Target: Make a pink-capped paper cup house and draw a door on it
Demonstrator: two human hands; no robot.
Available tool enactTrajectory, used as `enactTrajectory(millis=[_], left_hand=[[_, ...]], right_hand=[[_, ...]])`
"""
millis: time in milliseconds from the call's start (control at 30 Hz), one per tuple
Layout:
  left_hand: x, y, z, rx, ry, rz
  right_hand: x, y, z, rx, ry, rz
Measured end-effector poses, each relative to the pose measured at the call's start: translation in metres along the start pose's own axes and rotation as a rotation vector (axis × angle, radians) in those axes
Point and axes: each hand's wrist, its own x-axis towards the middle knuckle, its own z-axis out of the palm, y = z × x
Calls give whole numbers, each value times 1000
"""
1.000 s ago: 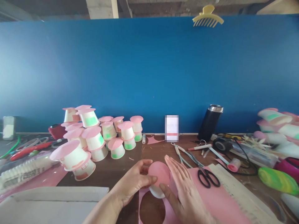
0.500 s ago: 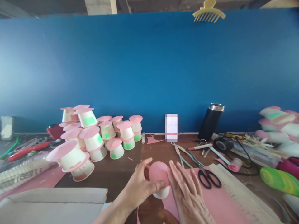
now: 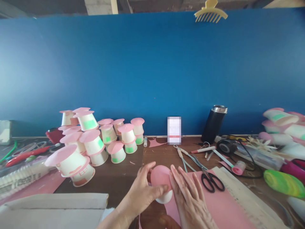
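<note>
Between my hands is a white paper cup (image 3: 164,197), upside down, with a round pink paper piece (image 3: 160,175) over its top. My left hand (image 3: 144,187) grips it from the left, its thumb across the pink paper and its fingers curled behind. My right hand (image 3: 189,194) lies against the right edge of the pink paper, fingers stretched out and nearly flat. A pink paper sheet (image 3: 220,206) lies under and beside my right hand, with black-handled scissors (image 3: 213,182) resting on its far part.
Pink-topped paper cups (image 3: 91,140) stand stacked at the left, behind a white box (image 3: 54,210). A phone (image 3: 174,130) and a black flask (image 3: 214,124) stand by the blue partition (image 3: 152,70). Pliers (image 3: 184,157), a marker (image 3: 203,149) and a green-yellow bundle (image 3: 283,183) lie rightward.
The view has shifted very slightly. Both hands keep the same hold on the cup and its pink paper top, with hardly any visible movement.
</note>
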Motion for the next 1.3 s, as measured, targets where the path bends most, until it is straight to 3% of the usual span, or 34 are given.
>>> enactTrajectory(millis=[167,400,500,700,1100,1300], left_hand=[[1,-3,0,-13,4,5],[1,-5,2,-54,-3,-23],[1,-5,2,-85,-2,-15],[-1,2,1,-105,-9,-23],[-4,8,0,-97,-11,-37],[5,-4,-4,-137,107,-25]], right_hand=[[0,-3,4,11,48,2],[2,-11,19,69,219,19],[1,-11,15,57,193,34],[0,-7,-3,46,0,-34],[-1,-21,11,97,147,2],[1,-15,-4,93,38,53]])
